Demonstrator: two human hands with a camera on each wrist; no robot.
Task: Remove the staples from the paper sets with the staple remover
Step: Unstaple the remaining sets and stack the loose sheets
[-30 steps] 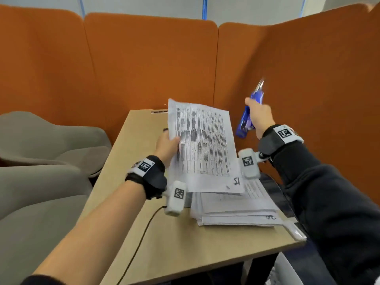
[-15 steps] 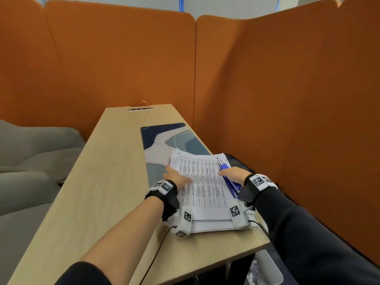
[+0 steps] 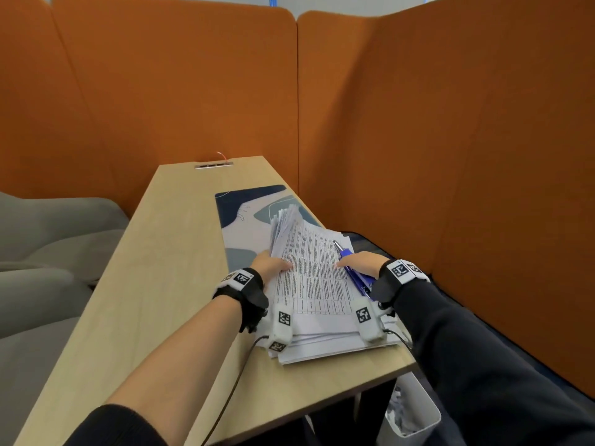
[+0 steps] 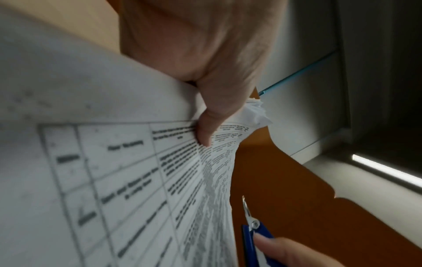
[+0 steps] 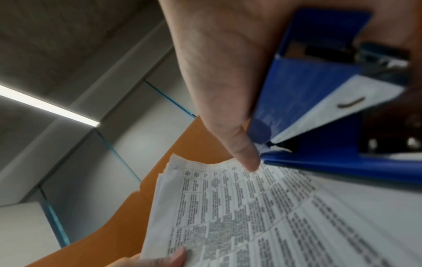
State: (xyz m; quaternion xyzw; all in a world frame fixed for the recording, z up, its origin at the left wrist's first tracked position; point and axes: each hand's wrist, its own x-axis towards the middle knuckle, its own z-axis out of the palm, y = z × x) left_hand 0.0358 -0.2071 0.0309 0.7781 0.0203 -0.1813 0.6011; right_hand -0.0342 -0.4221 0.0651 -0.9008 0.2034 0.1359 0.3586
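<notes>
A stack of printed paper sets (image 3: 317, 286) lies at the near right of the wooden table (image 3: 161, 284). My left hand (image 3: 283, 263) grips the stack's left edge, thumb on top, and the far left corner is bent upward and fanned. In the left wrist view the thumb (image 4: 205, 131) presses on the top sheet (image 4: 114, 162). My right hand (image 3: 346, 263) holds the blue staple remover (image 3: 349, 262) and rests on the stack's right side, metal tip pointing away from me. The right wrist view shows the remover (image 5: 319, 86) in my palm above the paper (image 5: 251, 207).
A patterned desk mat (image 3: 244, 207) lies under and beyond the stack. Orange partitions (image 3: 450, 156) close off the far and right sides. Grey chairs (image 3: 48, 252) stand to the left. A white bin (image 3: 415, 410) sits below the table's near right corner. A black cable (image 3: 231, 387) runs over the near edge.
A second ago my left hand held a paper set up in the air and my right hand raised the remover. Both came down onto the stack, and the left edge now lifts.
</notes>
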